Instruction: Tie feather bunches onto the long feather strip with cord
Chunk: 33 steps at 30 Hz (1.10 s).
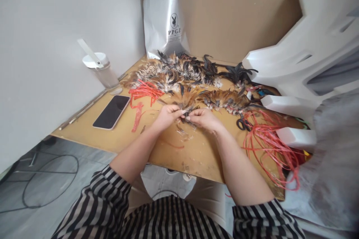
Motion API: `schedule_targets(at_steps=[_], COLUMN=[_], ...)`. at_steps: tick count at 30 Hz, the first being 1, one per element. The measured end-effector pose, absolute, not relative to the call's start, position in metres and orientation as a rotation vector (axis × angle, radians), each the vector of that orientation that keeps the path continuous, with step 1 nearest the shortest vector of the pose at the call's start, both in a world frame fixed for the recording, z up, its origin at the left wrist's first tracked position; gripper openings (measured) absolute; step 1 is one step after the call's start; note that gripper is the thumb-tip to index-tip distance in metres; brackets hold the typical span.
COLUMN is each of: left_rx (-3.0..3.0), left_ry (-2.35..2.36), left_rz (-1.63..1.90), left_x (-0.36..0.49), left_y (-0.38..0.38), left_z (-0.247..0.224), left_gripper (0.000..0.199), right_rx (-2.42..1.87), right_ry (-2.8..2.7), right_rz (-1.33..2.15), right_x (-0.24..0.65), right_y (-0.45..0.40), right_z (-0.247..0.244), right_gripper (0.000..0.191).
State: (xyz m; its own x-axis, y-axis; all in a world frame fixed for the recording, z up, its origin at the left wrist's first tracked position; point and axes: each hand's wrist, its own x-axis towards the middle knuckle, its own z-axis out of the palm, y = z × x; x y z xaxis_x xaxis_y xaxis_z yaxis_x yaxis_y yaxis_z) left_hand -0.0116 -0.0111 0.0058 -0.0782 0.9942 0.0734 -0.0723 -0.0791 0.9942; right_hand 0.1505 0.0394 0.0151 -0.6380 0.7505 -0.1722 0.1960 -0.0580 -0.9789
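Both of my hands meet over the middle of the yellowish table (165,157), fingertips nearly touching. My left hand (168,115) is closed in a pinch on the base of a brown feather bunch (183,99). Pinched from the other side, the dark quill ends of the same bunch are between the fingers of my right hand (203,118). Loose feather bits (183,132) lie just below the fingertips. Behind and to the right, more brown feather bunches (227,99) lie in a row, and a larger feather pile (174,71) spreads farther back.
A phone (112,112) and a lidded cup (103,73) are at the left. Red strips (144,91) lie near them, with more red strands (269,142) at the right beside black scissor handles (243,123). A silver bag (162,22) stands behind; white plastic (294,56) borders the right.
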Motion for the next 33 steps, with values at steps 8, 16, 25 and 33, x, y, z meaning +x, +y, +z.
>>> schedule_targets(at_steps=[8, 16, 25, 33], left_rx=[0.744, 0.737, 0.766, 0.824], left_ry=[0.987, 0.968, 0.983, 1.036], left_rz=[1.365, 1.263, 1.291, 1.310], left_x=[-0.015, -0.012, -0.012, -0.009], left_y=[-0.007, -0.008, -0.006, -0.006], left_z=[0.000, -0.005, -0.011, -0.009], left_gripper=[0.024, 0.021, 0.018, 0.018], right_rx=[-0.904, -0.936, -1.062, -1.000], right_ry=[-1.267, -1.152, -1.209, -1.180], right_rz=[1.945, 1.783, 1.606, 1.640], right_x=[0.142, 0.126, 0.118, 0.117], right_y=[0.042, 0.035, 0.027, 0.026], right_z=[0.010, 0.006, 0.009, 0.010], right_gripper=[0.032, 0.031, 0.030, 0.028])
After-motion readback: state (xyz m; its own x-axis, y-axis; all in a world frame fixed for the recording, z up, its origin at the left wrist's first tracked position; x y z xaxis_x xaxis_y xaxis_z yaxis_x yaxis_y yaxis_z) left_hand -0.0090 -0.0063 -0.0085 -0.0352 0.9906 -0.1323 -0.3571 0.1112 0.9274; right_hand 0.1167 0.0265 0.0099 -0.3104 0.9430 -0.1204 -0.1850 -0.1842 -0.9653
